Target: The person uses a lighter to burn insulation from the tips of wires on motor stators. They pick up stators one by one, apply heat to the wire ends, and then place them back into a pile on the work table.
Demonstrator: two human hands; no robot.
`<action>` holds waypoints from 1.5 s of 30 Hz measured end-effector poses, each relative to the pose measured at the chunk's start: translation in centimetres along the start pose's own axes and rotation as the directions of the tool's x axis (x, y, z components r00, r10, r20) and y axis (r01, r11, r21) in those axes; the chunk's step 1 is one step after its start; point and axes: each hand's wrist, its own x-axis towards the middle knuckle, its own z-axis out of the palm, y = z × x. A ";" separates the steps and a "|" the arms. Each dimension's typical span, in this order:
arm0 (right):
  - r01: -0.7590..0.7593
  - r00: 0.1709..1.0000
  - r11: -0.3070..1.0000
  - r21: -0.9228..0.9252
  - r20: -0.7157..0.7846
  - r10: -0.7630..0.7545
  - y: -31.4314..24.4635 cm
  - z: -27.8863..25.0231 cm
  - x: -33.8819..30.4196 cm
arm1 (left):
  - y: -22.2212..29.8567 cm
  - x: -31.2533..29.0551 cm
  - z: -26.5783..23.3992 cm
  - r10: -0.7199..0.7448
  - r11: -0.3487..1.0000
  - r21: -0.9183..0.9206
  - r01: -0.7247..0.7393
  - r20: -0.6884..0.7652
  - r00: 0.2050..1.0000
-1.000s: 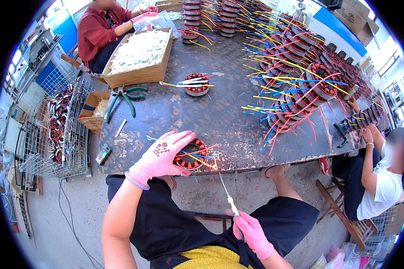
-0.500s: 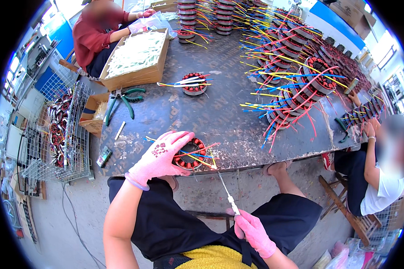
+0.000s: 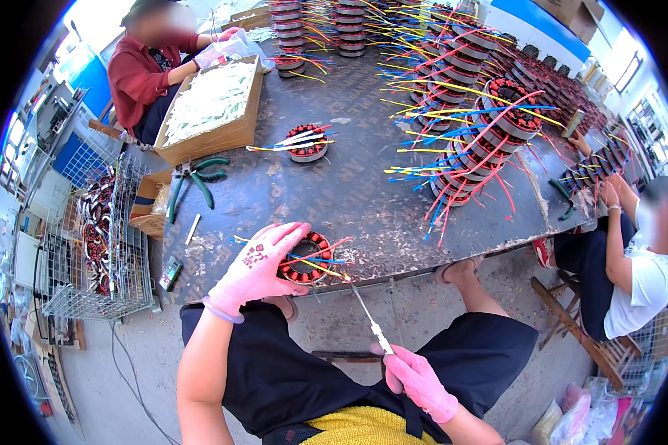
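My left hand [image 3: 267, 263], in a pink glove, grips the left side of a ring-shaped motor stator [image 3: 321, 243] at the table's near edge. Its windings are red, and red, blue and yellow wires stick out to the right. In my gloved right hand [image 3: 419, 382], closed around its handle, is a slim white-handled tool [image 3: 378, 335] with a long thin metal neck. The neck points up and left to the wire ends, where a small orange glow shows. Whether the tip touches the wires I cannot tell. Another stator [image 3: 307, 152], with white sleeves on its wires, lies farther back.
Stacked stators [image 3: 490, 141] with long wires fill the right back. Green-handled pliers [image 3: 194, 182] lie left, near a cardboard box [image 3: 219, 139] of white sleeves. A wire basket [image 3: 89, 285] stands left of the table [image 3: 260, 200]. Co-workers sit at the far left and right.
The glow at the wire ends looks smaller, and the view has shifted slightly. Both hands keep their hold, the tool's tip still close to the wire ends.
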 end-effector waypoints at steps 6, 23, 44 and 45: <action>0.001 1.000 0.999 0.034 0.008 -0.001 0.5 -0.2 0.1 | -0.2 -0.1 0.2 0.020 1.000 0.007 -0.020 -0.020 1.000; 0.020 1.000 0.999 0.034 -0.003 -0.020 0.3 -0.1 0.1 | 0.1 -0.1 0.1 -0.004 1.000 0.003 0.004 -0.006 1.000; -0.002 1.000 1.000 0.018 -0.010 0.003 0.1 0.2 0.2 | 0.1 0.0 0.0 -0.012 1.000 0.010 0.012 0.008 1.000; -0.002 1.000 1.000 0.012 -0.011 0.002 0.1 0.2 0.2 | 0.0 -0.1 0.0 -0.005 1.000 0.007 0.005 0.004 1.000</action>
